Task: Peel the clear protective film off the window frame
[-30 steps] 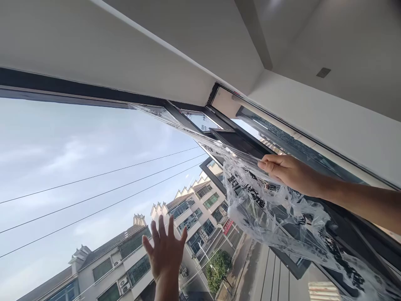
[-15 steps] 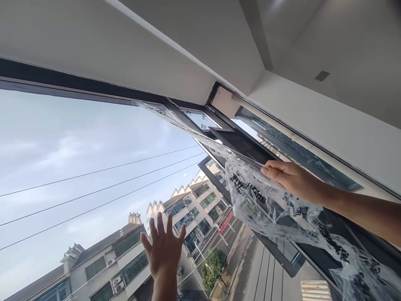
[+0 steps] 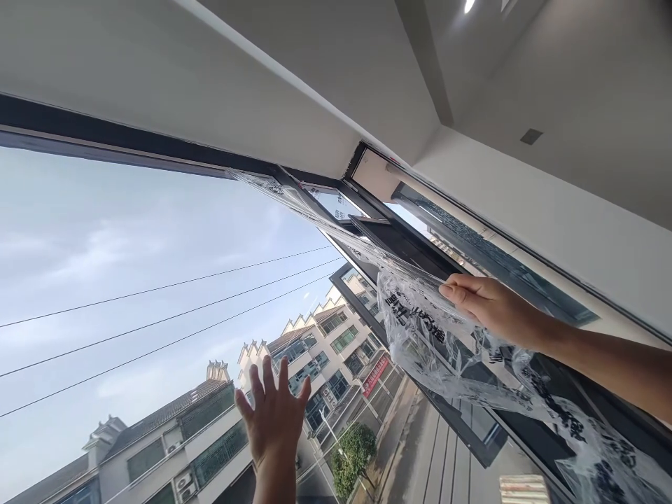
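My right hand (image 3: 480,301) is closed on a clear plastic film (image 3: 409,315) printed with black characters. The film is pulled taut from my fingers up to the upper window frame (image 3: 231,159), where its narrow end still clings. Below my hand it hangs crumpled and trails to the lower right. My left hand (image 3: 276,409) is raised with its fingers spread, palm toward the large window pane; whether it touches the glass I cannot tell.
To the right, an open dark-framed sash (image 3: 472,437) tilts outward. Another window (image 3: 472,238) lies along the right wall. Outside are buildings (image 3: 309,343), a tree (image 3: 354,451), a road and overhead wires. The white ceiling (image 3: 210,91) runs above.
The view has shifted slightly, so the outside buildings sit a little further left. My right hand keeps its grip on the film, and my left hand stays spread in nearly the same place.
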Tool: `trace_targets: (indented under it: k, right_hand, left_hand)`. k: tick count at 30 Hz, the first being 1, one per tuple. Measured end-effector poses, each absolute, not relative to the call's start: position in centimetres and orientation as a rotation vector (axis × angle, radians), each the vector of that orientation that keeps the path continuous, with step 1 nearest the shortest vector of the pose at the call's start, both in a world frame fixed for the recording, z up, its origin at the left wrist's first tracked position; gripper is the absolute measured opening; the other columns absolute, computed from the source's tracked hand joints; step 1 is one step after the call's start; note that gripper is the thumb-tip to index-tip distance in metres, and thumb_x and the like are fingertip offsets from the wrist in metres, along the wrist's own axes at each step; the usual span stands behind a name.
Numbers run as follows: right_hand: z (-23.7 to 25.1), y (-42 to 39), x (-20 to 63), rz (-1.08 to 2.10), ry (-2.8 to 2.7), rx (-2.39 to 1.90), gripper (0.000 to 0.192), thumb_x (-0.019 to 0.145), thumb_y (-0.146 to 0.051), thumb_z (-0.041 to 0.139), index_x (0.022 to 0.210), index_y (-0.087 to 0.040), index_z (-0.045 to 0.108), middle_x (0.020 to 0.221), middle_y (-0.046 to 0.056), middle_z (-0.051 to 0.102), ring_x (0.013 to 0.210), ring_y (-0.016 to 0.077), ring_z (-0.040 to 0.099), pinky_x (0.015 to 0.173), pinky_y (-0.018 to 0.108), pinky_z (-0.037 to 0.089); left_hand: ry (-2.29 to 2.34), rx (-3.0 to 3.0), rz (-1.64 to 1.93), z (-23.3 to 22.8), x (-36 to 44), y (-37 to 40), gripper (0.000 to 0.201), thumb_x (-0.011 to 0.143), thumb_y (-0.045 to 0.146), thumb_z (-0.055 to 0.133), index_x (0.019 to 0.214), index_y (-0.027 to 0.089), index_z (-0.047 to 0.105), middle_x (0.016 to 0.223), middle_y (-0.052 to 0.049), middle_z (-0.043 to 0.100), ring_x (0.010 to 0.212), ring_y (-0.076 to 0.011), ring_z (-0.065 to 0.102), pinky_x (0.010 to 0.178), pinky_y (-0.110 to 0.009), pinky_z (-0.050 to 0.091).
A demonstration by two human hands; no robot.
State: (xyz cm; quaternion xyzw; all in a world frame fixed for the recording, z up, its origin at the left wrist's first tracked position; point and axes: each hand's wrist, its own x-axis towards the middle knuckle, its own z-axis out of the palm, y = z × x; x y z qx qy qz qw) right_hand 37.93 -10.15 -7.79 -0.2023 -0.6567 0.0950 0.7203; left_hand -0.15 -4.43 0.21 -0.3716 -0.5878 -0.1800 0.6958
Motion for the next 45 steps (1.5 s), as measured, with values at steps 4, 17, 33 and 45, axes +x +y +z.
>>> trace_targets:
  k: [4,17,33,45]
  right_hand:
    - [-8.0,-10.5,38.0,0.213,-1.439,-0.446,0.046,0.088,-0.058,0.04,0.066,-0.018,0.033,0.058,-0.005,0.024,0.048,0.0061,0.021,0.045,0.022,0.022]
    - [-8.6,-11.2,38.9,0.185,-1.421,-0.5,0.045,0.087,-0.057,0.04,0.065,-0.019,0.03,0.055,-0.005,0.024,0.046,0.0059,0.02,0.041,0.021,0.02]
    - [-9.3,-11.1,39.3,0.18,-1.408,-0.509,0.046,0.088,-0.058,0.038,0.065,-0.019,0.029,0.055,-0.005,0.023,0.045,0.0059,0.019,0.04,0.021,0.02]
    - [-9.7,-11.5,39.8,0.183,-1.383,-0.528,0.047,0.088,-0.059,0.038,0.065,-0.019,0.03,0.055,-0.005,0.024,0.045,0.006,0.02,0.041,0.021,0.021]
  left_hand:
    - [-1.288,-0.873,-0.414,0.3,-0.5,-4.6,0.074,0.081,0.06,0.033,0.143,0.02,0.021,0.154,-0.014,0.015,0.141,-0.0341,0.01,0.112,-0.057,0.004]
    - [-1.277,-0.919,-0.441,0.5,-0.6,-4.6,0.077,0.08,0.061,0.034,0.143,0.017,0.022,0.154,-0.016,0.013,0.141,-0.0355,0.008,0.111,-0.059,0.005]
    - [-1.311,-0.902,-0.379,0.6,-0.4,-5.0,0.076,0.08,0.063,0.031,0.143,0.02,0.022,0.154,-0.014,0.015,0.141,-0.0345,0.009,0.112,-0.058,0.004]
    - [-1.278,-0.851,-0.384,0.3,-0.3,-4.8,0.076,0.08,0.061,0.037,0.143,0.02,0.022,0.153,-0.015,0.016,0.141,-0.0343,0.008,0.112,-0.058,0.001]
